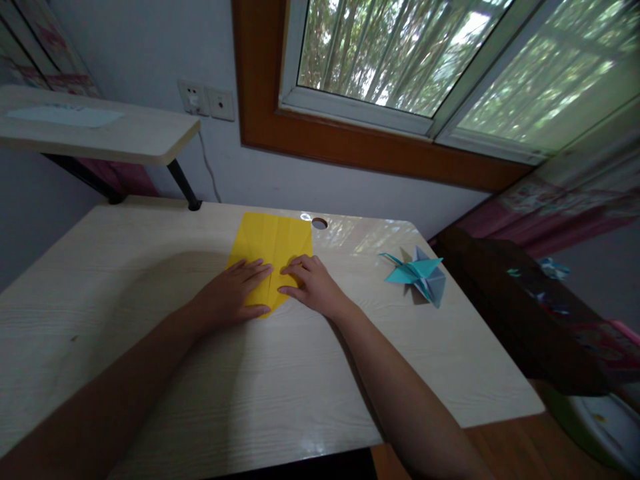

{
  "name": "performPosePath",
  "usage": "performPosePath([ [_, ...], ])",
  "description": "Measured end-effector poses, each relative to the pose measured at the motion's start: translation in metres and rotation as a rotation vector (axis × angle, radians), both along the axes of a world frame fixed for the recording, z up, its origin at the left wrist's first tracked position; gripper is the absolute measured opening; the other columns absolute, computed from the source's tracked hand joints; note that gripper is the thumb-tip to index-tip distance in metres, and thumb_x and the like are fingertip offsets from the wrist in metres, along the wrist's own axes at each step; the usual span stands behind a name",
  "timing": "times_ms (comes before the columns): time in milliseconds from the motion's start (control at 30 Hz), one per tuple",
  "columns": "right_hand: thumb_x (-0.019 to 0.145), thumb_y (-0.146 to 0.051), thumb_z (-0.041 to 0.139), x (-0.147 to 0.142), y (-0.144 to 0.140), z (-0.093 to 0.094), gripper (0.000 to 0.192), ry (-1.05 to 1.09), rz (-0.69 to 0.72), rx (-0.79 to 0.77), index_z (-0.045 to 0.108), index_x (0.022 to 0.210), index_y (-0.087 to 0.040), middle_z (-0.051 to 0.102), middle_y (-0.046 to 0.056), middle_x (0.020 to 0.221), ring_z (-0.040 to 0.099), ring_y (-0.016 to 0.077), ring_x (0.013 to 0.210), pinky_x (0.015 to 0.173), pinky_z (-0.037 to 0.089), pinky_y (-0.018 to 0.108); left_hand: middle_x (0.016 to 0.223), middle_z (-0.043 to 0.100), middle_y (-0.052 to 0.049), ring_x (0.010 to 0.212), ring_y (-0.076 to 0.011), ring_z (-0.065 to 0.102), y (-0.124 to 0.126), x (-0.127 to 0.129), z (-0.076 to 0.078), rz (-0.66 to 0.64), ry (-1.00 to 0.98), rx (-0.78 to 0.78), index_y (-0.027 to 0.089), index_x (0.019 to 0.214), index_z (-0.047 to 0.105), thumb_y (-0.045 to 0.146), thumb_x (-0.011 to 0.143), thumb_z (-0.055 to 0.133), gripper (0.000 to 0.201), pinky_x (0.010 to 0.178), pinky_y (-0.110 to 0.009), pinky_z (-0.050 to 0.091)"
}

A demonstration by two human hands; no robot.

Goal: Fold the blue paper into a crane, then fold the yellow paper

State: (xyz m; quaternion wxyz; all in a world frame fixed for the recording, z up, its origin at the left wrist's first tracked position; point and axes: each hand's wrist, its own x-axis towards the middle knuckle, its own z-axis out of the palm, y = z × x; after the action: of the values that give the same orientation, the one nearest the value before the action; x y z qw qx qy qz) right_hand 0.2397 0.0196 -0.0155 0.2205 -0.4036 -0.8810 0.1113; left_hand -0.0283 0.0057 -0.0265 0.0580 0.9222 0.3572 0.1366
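At the centre of the frame, the left hand (231,293) and right hand (311,285) press flat, fingers extended and gripping nothing, on the near folded point of the yellow paper (273,245), whose long axis runs away toward the window (400,60).

One sheet of yellow paper (273,250) under my two hands, left hand (231,295) and right hand (313,285), both flat on it. One folded blue paper figure (419,273) off to my right. One desk (150,300) with one round cable hole (319,223). One shelf (100,130) above, one white sheet (65,115) on it. Two wall sockets (206,100). One window (425,60).
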Motion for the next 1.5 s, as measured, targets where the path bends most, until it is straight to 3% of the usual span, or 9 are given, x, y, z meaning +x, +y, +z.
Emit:
performPosePath([
  [300, 0.089, -0.052, 0.072, 0.001, 0.001, -0.003, 0.040, 0.016, -0.008, 0.025, 0.071, 0.118, -0.025, 0.063, 0.011, 0.120, 0.057, 0.0277, 0.112, 0.099, 0.046, 0.045, 0.158, 0.046, -0.014, 0.149, -0.0311, 0.038, 0.001, 0.000, 0.000, -0.006, 0.027, -0.005, 0.017, 0.154, 0.041, 0.063, 0.093, 0.056, 0.078, 0.126, -0.047, 0.024],
  [800, 0.089, -0.053, 0.071, 0.002, 0.002, -0.006, 0.041, 0.012, 0.008, 0.048, 0.070, 0.119, -0.024, 0.063, 0.012, 0.120, 0.056, 0.0284, 0.111, 0.098, 0.046, 0.046, 0.157, 0.047, -0.015, 0.149, -0.0300, 0.039, -0.001, 0.001, 0.002, 0.022, -0.005, -0.032, 0.016, 0.156, 0.036, 0.061, 0.092, 0.059, 0.081, 0.125, -0.048, 0.026],
  [967, 0.089, -0.052, 0.072, 0.002, 0.003, -0.006, 0.041, 0.026, 0.013, 0.051, 0.070, 0.120, -0.025, 0.063, 0.012, 0.120, 0.056, 0.0282, 0.110, 0.098, 0.046, 0.047, 0.159, 0.046, -0.011, 0.149, -0.0312, 0.038, 0.001, 0.000, 0.002, -0.020, 0.024, -0.006, 0.027, 0.146, 0.055, 0.058, 0.093, 0.060, 0.062, 0.124, -0.051, 0.026],
  [1067, 0.089, -0.051, 0.073, 0.002, 0.002, -0.005, 0.041, 0.034, 0.016, 0.045, 0.070, 0.119, -0.025, 0.063, 0.012, 0.119, 0.056, 0.0280, 0.110, 0.098, 0.046, 0.047, 0.160, 0.044, -0.011, 0.150, -0.0319, 0.038, 0.002, 0.000, 0.002, -0.031, 0.051, 0.008, 0.029, 0.144, 0.058, 0.058, 0.094, 0.060, 0.058, 0.124, -0.053, 0.026],
  [1300, 0.093, -0.036, 0.071, 0.005, 0.003, -0.005, 0.028, 0.065, 0.012, 0.036, 0.069, 0.118, -0.025, 0.062, 0.011, 0.120, 0.057, 0.0268, 0.114, 0.100, 0.045, 0.046, 0.160, 0.044, -0.013, 0.151, -0.0311, 0.036, 0.001, 0.001, 0.002, -0.011, 0.082, 0.011, 0.022, 0.149, 0.053, 0.060, 0.094, 0.059, 0.067, 0.125, -0.051, 0.026],
  [1500, 0.094, -0.030, 0.070, 0.011, 0.004, -0.006, 0.028, 0.066, 0.000, 0.019, 0.068, 0.121, -0.024, 0.062, 0.011, 0.122, 0.056, 0.0269, 0.117, 0.102, 0.044, 0.046, 0.162, 0.042, -0.013, 0.153, -0.0297, 0.032, 0.001, 0.000, -0.001, 0.004, 0.078, 0.000, 0.019, 0.151, 0.049, 0.061, 0.094, 0.057, 0.071, 0.127, -0.049, 0.021],
])
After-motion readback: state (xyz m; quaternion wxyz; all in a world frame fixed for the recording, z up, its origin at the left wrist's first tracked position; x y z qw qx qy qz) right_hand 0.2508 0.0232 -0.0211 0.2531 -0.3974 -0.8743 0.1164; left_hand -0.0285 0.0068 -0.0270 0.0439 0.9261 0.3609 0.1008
